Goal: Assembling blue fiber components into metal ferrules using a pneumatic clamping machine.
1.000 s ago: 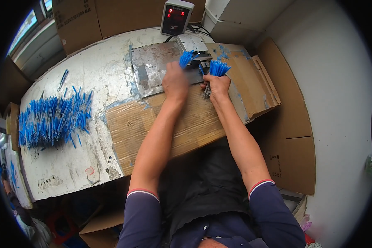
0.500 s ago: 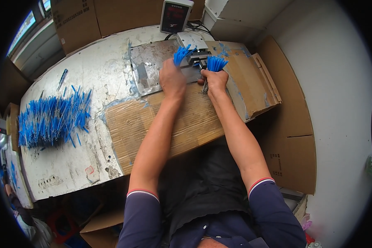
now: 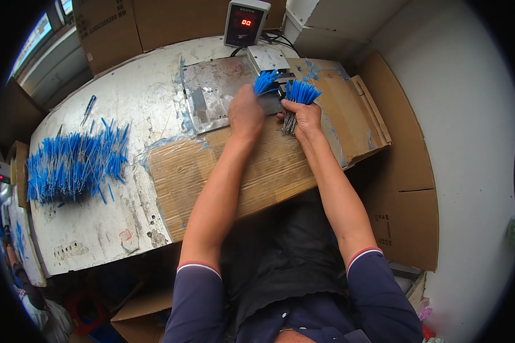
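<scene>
My left hand (image 3: 246,113) is closed round a bunch of thin rods with blue ends (image 3: 264,83), whose blue ends stick out past the fingers. It is blurred by motion, and the lower part of this bunch is hidden. To its right, my right hand (image 3: 306,116) grips a thicker blue-ended bundle (image 3: 302,92), with the thin grey metal stems hanging below the fist. Just behind both hands stands a small metal device (image 3: 269,59), partly hidden by the bunches. A metal plate (image 3: 212,86) lies on the table left of it.
A large pile of the same blue-ended rods (image 3: 77,166) covers the table's left side, with a pen (image 3: 88,108) behind it. At the back stands a display box (image 3: 246,24) with lit red digits. Flattened cardboard (image 3: 229,183) lies under my forearms. A cardboard box wall (image 3: 409,154) rises at right.
Both bunches have shifted slightly to the right and nearer to me. More of the right bundle's metal stems shows. Red digits on the display box, dim before, are bright.
</scene>
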A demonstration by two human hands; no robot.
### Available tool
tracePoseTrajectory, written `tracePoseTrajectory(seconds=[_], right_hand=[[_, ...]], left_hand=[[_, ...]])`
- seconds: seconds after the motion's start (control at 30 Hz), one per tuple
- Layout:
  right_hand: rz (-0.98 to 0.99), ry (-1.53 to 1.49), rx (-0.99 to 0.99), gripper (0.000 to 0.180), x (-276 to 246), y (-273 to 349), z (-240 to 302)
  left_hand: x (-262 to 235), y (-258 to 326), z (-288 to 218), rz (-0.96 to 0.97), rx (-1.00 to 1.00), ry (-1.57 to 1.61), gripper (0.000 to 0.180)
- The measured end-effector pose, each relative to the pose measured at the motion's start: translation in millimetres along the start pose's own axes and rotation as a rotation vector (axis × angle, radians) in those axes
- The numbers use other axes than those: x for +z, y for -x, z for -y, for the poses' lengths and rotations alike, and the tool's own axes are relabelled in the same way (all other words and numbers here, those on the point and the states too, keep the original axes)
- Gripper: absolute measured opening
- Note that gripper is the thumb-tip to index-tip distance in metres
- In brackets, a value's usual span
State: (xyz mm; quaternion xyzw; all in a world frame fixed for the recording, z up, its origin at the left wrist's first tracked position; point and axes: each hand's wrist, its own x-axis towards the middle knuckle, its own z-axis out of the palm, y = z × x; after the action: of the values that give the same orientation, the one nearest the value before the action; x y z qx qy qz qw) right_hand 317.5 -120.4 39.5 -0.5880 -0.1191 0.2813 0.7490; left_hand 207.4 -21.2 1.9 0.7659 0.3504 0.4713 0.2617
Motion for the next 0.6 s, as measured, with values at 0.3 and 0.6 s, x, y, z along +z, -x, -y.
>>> tracePoseTrajectory(seconds=[0.3,0.6], right_hand=[[0.052,0.032,0.062,0.013,-7,5,5],[0.080,0.215,-0.023,0.013,-5,6,0]], left_hand=[[-4,0,-2,0.061,0.033,-0.052,0.020],[-4,2,-3,0.136,0.139,-0.192,0.020]])
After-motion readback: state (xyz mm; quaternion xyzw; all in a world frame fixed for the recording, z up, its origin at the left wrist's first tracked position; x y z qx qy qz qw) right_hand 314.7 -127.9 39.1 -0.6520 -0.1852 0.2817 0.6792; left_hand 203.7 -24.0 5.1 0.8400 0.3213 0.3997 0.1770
